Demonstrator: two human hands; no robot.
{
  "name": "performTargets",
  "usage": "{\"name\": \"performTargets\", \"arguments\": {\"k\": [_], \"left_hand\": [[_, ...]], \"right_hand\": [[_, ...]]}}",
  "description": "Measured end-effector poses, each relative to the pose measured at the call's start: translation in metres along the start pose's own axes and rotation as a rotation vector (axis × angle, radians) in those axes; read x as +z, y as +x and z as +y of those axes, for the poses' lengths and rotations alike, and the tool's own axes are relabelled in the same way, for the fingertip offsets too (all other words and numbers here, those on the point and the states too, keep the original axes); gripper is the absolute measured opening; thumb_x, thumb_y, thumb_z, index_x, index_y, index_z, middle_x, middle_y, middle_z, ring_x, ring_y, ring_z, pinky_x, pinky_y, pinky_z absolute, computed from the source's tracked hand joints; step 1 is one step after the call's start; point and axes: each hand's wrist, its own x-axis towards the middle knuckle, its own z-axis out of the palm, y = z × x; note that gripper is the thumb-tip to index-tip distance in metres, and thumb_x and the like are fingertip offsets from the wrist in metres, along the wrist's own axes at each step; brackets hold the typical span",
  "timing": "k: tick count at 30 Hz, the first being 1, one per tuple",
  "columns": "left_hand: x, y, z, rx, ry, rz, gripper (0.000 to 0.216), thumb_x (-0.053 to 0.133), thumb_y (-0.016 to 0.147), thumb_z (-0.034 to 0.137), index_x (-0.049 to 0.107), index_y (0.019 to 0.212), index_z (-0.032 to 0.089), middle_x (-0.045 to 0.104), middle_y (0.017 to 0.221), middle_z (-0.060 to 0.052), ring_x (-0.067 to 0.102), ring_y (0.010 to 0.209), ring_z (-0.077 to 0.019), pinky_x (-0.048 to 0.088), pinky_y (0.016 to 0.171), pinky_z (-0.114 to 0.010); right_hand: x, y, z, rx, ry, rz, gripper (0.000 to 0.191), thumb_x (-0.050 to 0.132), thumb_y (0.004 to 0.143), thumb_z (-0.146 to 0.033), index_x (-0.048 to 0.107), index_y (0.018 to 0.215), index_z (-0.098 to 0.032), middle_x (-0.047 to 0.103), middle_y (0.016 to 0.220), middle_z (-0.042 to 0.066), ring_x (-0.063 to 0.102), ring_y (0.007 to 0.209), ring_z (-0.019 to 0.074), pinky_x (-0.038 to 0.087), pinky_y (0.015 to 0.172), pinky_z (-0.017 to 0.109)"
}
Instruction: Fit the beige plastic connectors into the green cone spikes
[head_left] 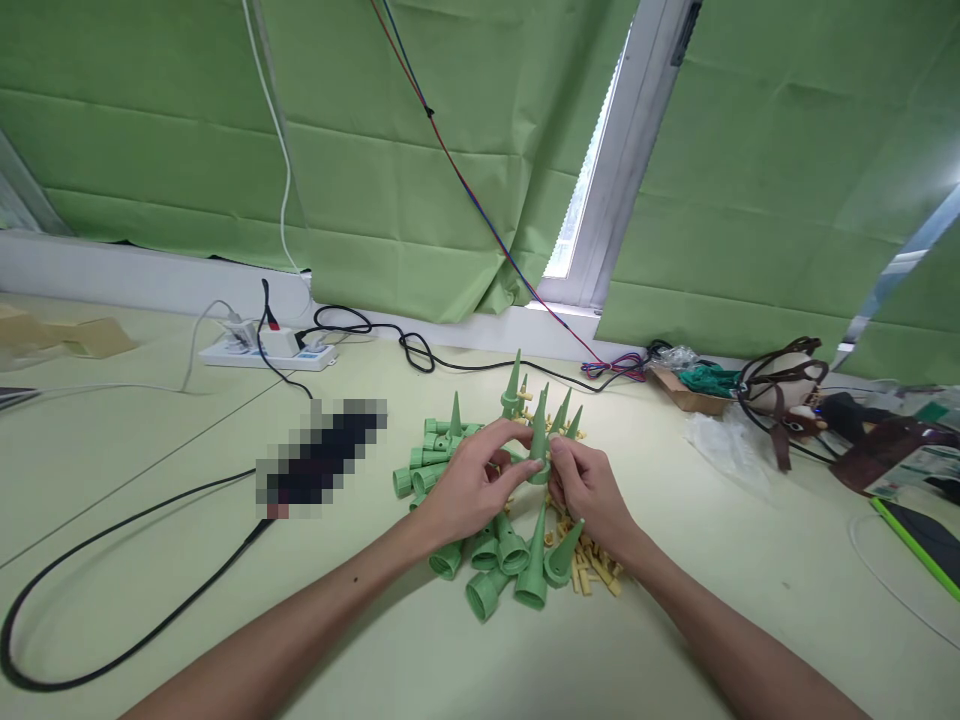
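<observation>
My left hand [480, 480] grips a green plastic watering spike [539, 440] between thumb and fingers, its point upward. Right beside it, my right hand [589, 490] is closed in a pinch against the spike's side; whatever sits in those fingertips is hidden. Around and below both hands lies a pile of similar green spikes [532, 570], several with open threaded ends towards me. Small yellow plastic valve pieces [592, 570] are heaped under my right hand, and more lie behind the hands among upright spikes [511, 385].
At the left, a pixelated dark object [322, 455] has a black cable [135, 510] looping from it. A white power strip [225, 352] stands by the wall. To the right are a small cardboard box [686, 390], clear plastic bags [724, 450] and a green-edged black tablet [919, 540].
</observation>
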Motion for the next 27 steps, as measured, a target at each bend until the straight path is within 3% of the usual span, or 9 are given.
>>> {"name": "performTargets", "arguments": {"k": [6,12,17,27], "left_hand": [[0.003,0.000,0.001,-0.011,0.000,0.050,0.025,0.049,0.094,0.037,0.060,0.107,0.018,0.058,0.097,-0.004,0.049,0.060,-0.0094,0.041,0.050,-0.022],[0.004,0.000,0.000,-0.135,-0.102,0.050,0.031,0.052,0.092,0.040,0.060,0.114,0.019,0.048,0.061,0.004,0.037,0.046,-0.0087,0.031,0.041,-0.021],[0.003,0.001,-0.003,-0.226,-0.248,0.010,0.039,0.052,0.092,0.046,0.057,0.121,0.020,0.042,0.048,0.007,0.038,0.039,-0.0090,0.030,0.038,-0.020],[0.002,0.003,-0.004,-0.263,-0.353,-0.090,0.035,0.052,0.090,0.054,0.057,0.094,0.020,0.049,0.059,0.004,0.041,0.042,-0.0074,0.030,0.037,-0.019]], "right_hand": [[0.001,0.000,0.006,-0.072,-0.107,0.012,0.044,0.038,0.100,-0.042,0.036,0.061,-0.021,0.036,0.050,-0.005,0.033,0.046,0.0095,0.027,0.047,0.024],[0.003,-0.004,0.003,-0.185,-0.250,-0.018,0.042,0.051,0.094,-0.038,0.028,0.062,-0.021,0.025,0.052,-0.007,0.024,0.048,0.0087,0.023,0.047,0.024],[0.002,-0.003,0.002,-0.229,-0.279,-0.046,0.039,0.054,0.092,-0.035,0.031,0.063,-0.021,0.029,0.052,-0.008,0.025,0.048,0.0083,0.024,0.046,0.023],[0.004,-0.003,0.011,-0.291,-0.290,-0.087,0.042,0.060,0.090,-0.036,0.033,0.062,-0.020,0.029,0.052,-0.008,0.025,0.048,0.0074,0.023,0.047,0.021]]}}
